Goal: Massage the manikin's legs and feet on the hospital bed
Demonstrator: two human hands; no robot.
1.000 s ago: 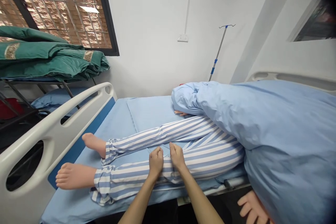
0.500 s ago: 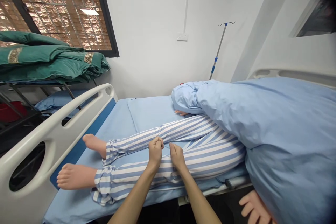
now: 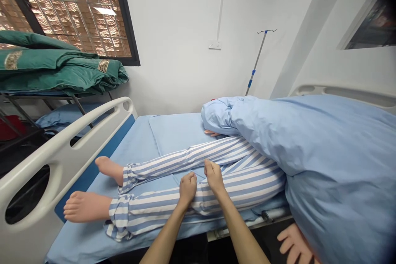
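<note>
Both my hands are closed into fists over the near leg of a mannequin lying on the bed. My left hand [image 3: 187, 187] is at the knee of the striped trousers [image 3: 154, 204], nearer to me. A little to the right and farther forward is my right hand [image 3: 214, 175], over the inner side of the same leg. Nothing shows in either fist. Whether the fists touch the cloth I cannot tell. The mannequin's bare feet [image 3: 89, 207] point toward the footboard. A light blue quilt [image 3: 318, 144] covers its upper body.
The bed's footboard [image 3: 93, 132] rises at the left, and a headboard [image 3: 346, 90] stands at the right. A mannequin hand [image 3: 295, 241] hangs over the near edge. An IV pole [image 3: 256, 62] stands behind the bed. Folded green quilts [image 3: 62, 70] lie on a rack at left.
My left fist has come down and nearer to me, while my right fist has lifted and moved farther forward. The mannequin's legs lie as before; the view has shifted slightly.
</note>
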